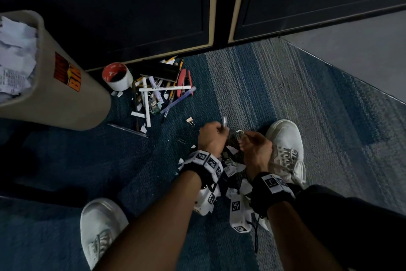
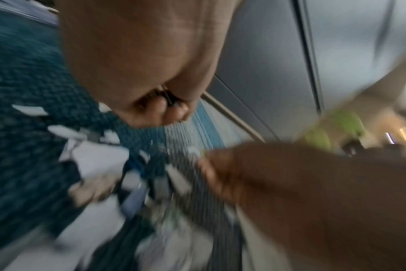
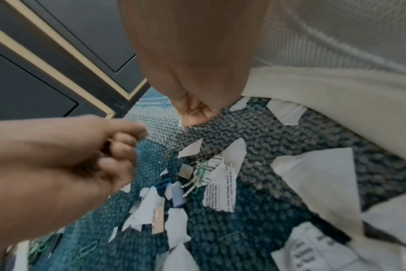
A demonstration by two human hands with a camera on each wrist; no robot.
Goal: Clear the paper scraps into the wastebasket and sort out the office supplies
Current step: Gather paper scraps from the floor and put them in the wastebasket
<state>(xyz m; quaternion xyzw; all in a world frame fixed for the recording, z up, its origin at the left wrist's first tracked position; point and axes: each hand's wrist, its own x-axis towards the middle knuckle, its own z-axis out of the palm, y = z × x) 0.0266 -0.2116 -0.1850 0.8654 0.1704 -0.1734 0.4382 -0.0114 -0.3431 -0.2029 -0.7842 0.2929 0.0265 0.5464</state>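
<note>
Torn paper scraps [image 1: 232, 169] lie on the blue carpet under both hands, mixed with a green paper clip [image 3: 203, 168], a blue one [image 3: 163, 184] and a dark binder clip [image 3: 186, 170]. My left hand [image 1: 219, 126] is curled into a fist, and a small pale clip [image 1: 224, 121] sticks out of its top. My right hand [image 1: 245, 139], close beside it, pinches another small pale clip [image 1: 239, 134]. The left wrist view is blurred and shows a dark thing [image 2: 168, 98] between the curled fingers. The beige wastebasket [image 1: 55, 99] at the left holds crumpled paper.
A pile of pens, markers, scissors and clips [image 1: 158, 90] lies by a tape roll [image 1: 117, 76] against the dark cabinet [image 1: 131, 7]. A beige binder clip [image 1: 190, 121] and a paper clip [image 1: 181, 140] lie loose. White shoes [image 1: 285, 147] [image 1: 101, 226] flank the scraps.
</note>
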